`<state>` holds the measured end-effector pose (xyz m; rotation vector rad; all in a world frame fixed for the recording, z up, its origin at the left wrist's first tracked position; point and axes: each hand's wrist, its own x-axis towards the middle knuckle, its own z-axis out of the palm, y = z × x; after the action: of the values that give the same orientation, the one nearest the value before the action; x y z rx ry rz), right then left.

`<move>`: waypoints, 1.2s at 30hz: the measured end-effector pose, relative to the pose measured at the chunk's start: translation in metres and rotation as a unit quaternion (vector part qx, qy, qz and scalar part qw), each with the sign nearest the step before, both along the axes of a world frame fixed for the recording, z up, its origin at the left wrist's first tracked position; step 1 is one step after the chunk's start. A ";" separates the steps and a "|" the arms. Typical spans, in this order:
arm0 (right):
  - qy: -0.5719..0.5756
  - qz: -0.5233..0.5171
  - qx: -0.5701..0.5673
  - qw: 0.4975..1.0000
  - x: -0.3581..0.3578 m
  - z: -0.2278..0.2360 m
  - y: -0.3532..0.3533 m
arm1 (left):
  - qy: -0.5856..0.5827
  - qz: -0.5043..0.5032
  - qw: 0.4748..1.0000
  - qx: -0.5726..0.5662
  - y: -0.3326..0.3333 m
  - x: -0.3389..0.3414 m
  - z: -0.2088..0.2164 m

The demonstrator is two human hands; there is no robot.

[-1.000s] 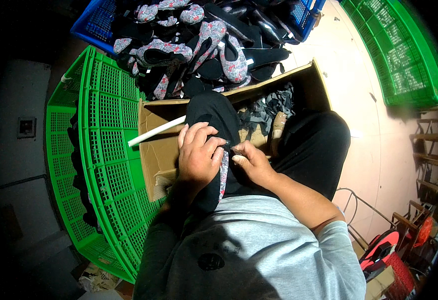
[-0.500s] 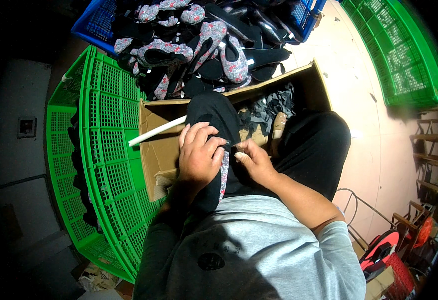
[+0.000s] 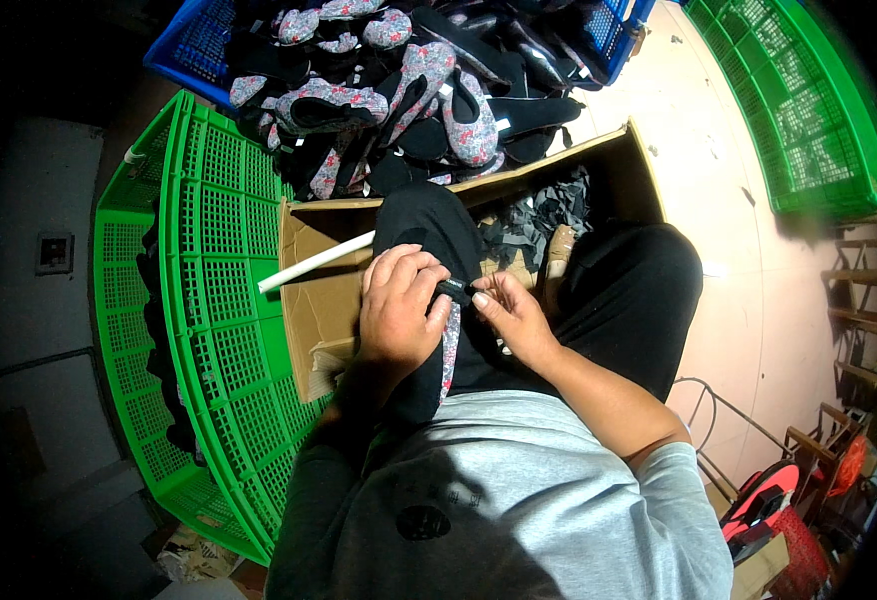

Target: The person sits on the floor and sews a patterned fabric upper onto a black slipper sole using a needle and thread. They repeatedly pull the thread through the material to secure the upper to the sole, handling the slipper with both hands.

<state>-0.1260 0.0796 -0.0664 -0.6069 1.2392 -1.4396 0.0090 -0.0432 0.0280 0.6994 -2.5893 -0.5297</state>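
On my left thigh lies a cloth slipper [image 3: 450,345], black with a pink, red and grey floral edge; most of it is hidden by my left hand and blends with my dark trousers. My left hand [image 3: 399,305] presses over it with curled fingers, holding it against the leg. Between the two hands shows a small black strip or tab [image 3: 455,289] with a pale mark. My right hand [image 3: 511,318] pinches the right end of this black piece between thumb and fingertips. I cannot make out whether it belongs to the slipper.
A cardboard box [image 3: 319,300] with grey and black scraps [image 3: 539,215] stands beneath my legs, a white tube [image 3: 316,262] across its left side. Beyond is a blue crate [image 3: 194,50] heaped with floral slippers [image 3: 469,125]. Green crates [image 3: 229,300] flank me; another [image 3: 799,110] is far right.
More of the black strip shows between my hands now. My right fingertips have shifted slightly; the brownish bit seen at them earlier no longer shows. My left hand stays nearly in place.
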 end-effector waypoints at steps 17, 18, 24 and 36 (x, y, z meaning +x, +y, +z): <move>-0.077 0.024 -0.013 0.997 0.005 0.001 -0.002 | 0.002 -0.005 1.000 -0.001 0.006 -0.002 0.005; -0.076 0.026 -0.009 0.997 0.005 0.001 -0.003 | 0.003 -0.006 1.000 0.008 0.006 -0.001 0.005; -0.082 0.037 0.000 0.996 0.005 0.003 -0.003 | 0.025 0.006 0.996 0.083 -0.003 0.008 0.011; -0.068 0.056 0.029 0.996 0.003 0.013 -0.003 | 0.133 0.192 0.858 0.457 -0.020 0.060 -0.029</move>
<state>-0.1229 0.0766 -0.0536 -0.5215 1.1182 -1.3247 0.0688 -0.0634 -0.0011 1.2731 -1.7553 -1.6082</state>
